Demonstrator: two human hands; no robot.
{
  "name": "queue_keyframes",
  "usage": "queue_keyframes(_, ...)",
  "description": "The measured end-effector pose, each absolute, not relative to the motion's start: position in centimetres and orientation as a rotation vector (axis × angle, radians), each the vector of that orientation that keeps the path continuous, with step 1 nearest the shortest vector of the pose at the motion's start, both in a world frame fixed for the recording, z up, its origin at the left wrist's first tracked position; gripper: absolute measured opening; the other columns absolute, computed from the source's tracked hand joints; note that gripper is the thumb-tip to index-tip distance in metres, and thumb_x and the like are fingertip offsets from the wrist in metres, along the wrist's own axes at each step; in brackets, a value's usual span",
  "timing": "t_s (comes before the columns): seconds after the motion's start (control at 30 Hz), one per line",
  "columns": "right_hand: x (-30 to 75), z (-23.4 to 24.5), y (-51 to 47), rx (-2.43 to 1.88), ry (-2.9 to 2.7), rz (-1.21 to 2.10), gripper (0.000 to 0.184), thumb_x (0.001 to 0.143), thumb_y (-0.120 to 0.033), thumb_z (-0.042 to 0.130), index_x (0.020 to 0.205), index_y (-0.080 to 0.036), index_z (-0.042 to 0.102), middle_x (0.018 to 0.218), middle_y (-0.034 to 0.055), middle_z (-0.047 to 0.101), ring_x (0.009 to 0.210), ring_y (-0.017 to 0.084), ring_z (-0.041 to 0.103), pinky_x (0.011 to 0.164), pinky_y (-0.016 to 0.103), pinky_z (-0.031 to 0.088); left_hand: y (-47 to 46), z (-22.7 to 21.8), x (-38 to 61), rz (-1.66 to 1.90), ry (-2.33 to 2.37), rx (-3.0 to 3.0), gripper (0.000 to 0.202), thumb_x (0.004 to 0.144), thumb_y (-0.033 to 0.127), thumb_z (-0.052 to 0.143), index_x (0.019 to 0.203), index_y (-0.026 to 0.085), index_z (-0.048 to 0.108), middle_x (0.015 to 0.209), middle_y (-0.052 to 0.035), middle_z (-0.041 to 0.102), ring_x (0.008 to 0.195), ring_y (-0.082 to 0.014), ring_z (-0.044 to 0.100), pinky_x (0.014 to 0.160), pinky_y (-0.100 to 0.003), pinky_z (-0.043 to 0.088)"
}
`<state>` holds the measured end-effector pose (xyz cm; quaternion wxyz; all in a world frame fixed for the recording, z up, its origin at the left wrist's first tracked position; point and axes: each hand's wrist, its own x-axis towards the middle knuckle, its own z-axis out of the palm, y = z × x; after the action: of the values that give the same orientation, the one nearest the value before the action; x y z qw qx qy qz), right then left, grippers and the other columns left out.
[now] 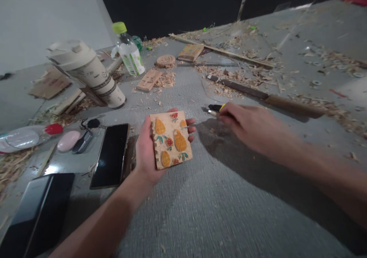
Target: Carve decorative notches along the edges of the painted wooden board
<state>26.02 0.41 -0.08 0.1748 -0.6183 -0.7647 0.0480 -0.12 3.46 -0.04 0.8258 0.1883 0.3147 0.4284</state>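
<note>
My left hand (145,151) holds a small square carved wooden block (170,153) face up, its fingers coming round behind to the right edge. The block's face carries raised orange-yellow teardrop shapes, red flower-like shapes and green leaves. To its right, slightly blurred, my right hand (243,124) is closed with its fingertips pinching a slim carving knife (212,113), whose metal neck and dark tip point left. Most of that tool's handle is hidden by the fingers. A black and yellow utility knife (215,107) lies right behind it, partly covered by the hand.
A phone (110,156) and a dark folded device (46,212) lie at left. Beyond stand a tilted cup (94,74) and a green-capped bottle (129,55). Carved wood pieces (149,80), a long saw-like blade (241,86), a wooden strip (226,51) and shavings cover the back.
</note>
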Motion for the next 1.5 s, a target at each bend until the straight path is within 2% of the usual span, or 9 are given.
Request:
queue_keyframes(0.07, 25.7, 0.5, 0.0, -1.753, -2.085, 0.170, 0.028, 0.115, -0.041, 0.041, 0.111, -0.023, 0.063, 0.077, 0.0052, 0.068, 0.064, 0.023, 0.061, 0.061, 0.035, 0.035, 3.4, -0.2, -0.1, 0.928, 0.667, 0.412, 0.073, 0.114, 0.063, 0.029, 0.158, 0.012, 0.055, 0.116, -0.0234, 0.082, 0.091, -0.0292, 0.082, 0.084, -0.040, 0.065)
queue_keyframes(0.13, 24.9, 0.9, -0.8, -1.657, -2.089, 0.212, 0.027, 0.114, -0.042, 0.043, 0.110, -0.024, 0.063, 0.072, 0.0027, 0.066, 0.059, 0.020, 0.059, 0.057, 0.034, 0.031, 3.3, -0.3, -0.1, 0.940, 0.663, 0.429, 0.071, 0.114, 0.063, 0.029, 0.155, 0.013, 0.058, 0.113, -0.0210, 0.083, 0.089, -0.0291, 0.081, 0.083, -0.041, 0.065)
queue_keyframes(0.27, 23.1, 0.8, -2.3, -1.385, -2.258, 0.328, 0.027, 0.115, -0.039, 0.048, 0.103, -0.022, 0.064, 0.078, 0.0031, 0.068, 0.062, 0.017, 0.059, 0.058, 0.031, 0.033, 3.2, -0.2, -0.1, 0.944, 0.687, 0.458, 0.068, 0.115, 0.062, 0.029, 0.152, 0.014, 0.061, 0.110, -0.0176, 0.082, 0.088, -0.0285, 0.081, 0.077, -0.040, 0.066)
queue_keyframes(0.53, 21.2, 0.6, -3.8, -1.245, -2.279, 0.431, 0.021, 0.114, -0.028, 0.049, 0.106, -0.019, 0.066, 0.084, 0.0040, 0.071, 0.066, 0.014, 0.059, 0.061, 0.027, 0.038, 2.5, 0.0, 0.3, 0.971, 0.680, 0.535, 0.068, 0.115, 0.062, 0.028, 0.154, 0.015, 0.057, 0.114, -0.0185, 0.081, 0.099, -0.0337, 0.081, 0.091, -0.053, 0.067)
queue_keyframes(0.67, 20.9, 0.7, -4.1, -1.242, -2.300, 0.438, 0.027, 0.115, -0.029, 0.048, 0.103, -0.019, 0.069, 0.079, 0.0028, 0.070, 0.065, 0.014, 0.060, 0.060, 0.028, 0.038, 2.1, -0.2, 0.5, 0.984, 0.647, 0.591, 0.064, 0.115, 0.059, 0.032, 0.158, 0.018, 0.054, 0.122, -0.0181, 0.079, 0.105, -0.0331, 0.080, 0.092, -0.050, 0.067)
queue_keyframes(0.77, 20.8, 0.6, -4.3, -1.263, -2.325, 0.482, 0.037, 0.118, -0.033, 0.043, 0.105, -0.018, 0.073, 0.071, 0.0005, 0.067, 0.059, 0.014, 0.058, 0.057, 0.030, 0.034, 1.9, -0.4, 0.6, 1.001, 0.646, 0.617, 0.063, 0.115, 0.058, 0.033, 0.157, 0.019, 0.056, 0.123, -0.0176, 0.079, 0.106, -0.0321, 0.080, 0.092, -0.047, 0.067)
queue_keyframes(0.9, 20.7, 0.5, -4.5, -1.297, -2.335, 0.504, 0.048, 0.120, -0.040, 0.036, 0.106, -0.018, 0.076, 0.062, -0.0020, 0.062, 0.050, 0.013, 0.052, 0.053, 0.032, 0.027, 1.6, -0.7, 0.6, 1.028, 0.644, 0.663, 0.060, 0.112, 0.061, 0.044, 0.154, 0.022, 0.060, 0.127, -0.0165, 0.078, 0.108, -0.0318, 0.079, 0.092, -0.045, 0.066)
queue_keyframes(1.17, 20.3, 1.0, -5.2, -1.390, -2.342, 0.586, 0.048, 0.119, -0.041, 0.037, 0.104, -0.019, 0.077, 0.056, -0.0021, 0.058, 0.045, 0.013, 0.049, 0.051, 0.034, 0.019, 0.9, -1.2, 0.7, 1.119, 0.619, 0.860, 0.064, 0.101, 0.074, 0.061, 0.142, 0.026, 0.068, 0.134, -0.0150, 0.073, 0.120, -0.0353, 0.069, 0.095, -0.043, 0.061)
queue_keyframes(1.5, 19.9, 1.4, -5.4, -1.434, -2.321, 0.576, 0.054, 0.120, -0.046, 0.034, 0.105, -0.019, 0.079, 0.056, 0.0004, 0.063, 0.043, 0.013, 0.052, 0.051, 0.033, 0.021, 0.2, -1.8, 0.7, 1.186, 0.621, 0.984, 0.065, 0.097, 0.081, 0.062, 0.133, 0.027, 0.073, 0.127, -0.0128, 0.073, 0.119, -0.0343, 0.065, 0.098, -0.043, 0.056)
